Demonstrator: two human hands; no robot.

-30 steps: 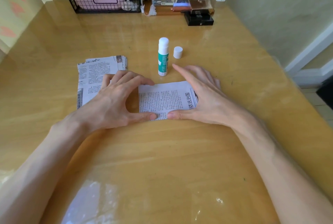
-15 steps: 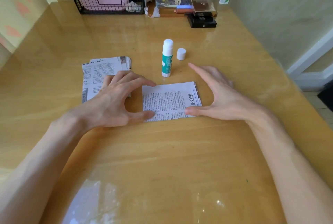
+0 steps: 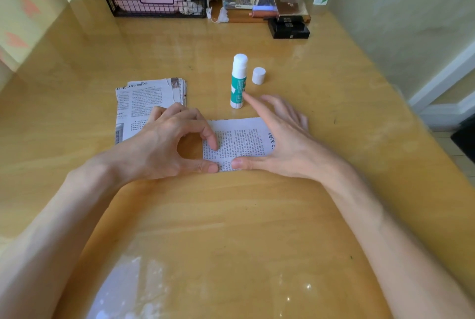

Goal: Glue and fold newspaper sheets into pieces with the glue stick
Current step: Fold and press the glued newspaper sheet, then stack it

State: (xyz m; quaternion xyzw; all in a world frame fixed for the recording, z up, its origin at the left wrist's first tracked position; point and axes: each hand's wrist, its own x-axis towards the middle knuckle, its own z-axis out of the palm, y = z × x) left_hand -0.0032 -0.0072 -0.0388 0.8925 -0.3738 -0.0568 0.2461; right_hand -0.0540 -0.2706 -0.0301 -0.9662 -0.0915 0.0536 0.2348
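Head view: a folded newspaper piece (image 3: 241,138) lies mid-way across the table (image 3: 231,216). On its left end the left hand (image 3: 164,144) sets a bent thumb and forefinger, pressing or perhaps pinching. The right hand (image 3: 282,144) lies spread flat over its right end. Just behind, the uncapped glue stick (image 3: 238,82) stands upright, its cap (image 3: 258,76) beside it.

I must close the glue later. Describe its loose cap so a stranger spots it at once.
On the wooden table, find the upright glue stick near its middle. Just right of it stands the cap: a small plain white cylinder, shorter than the stick and without its green label.
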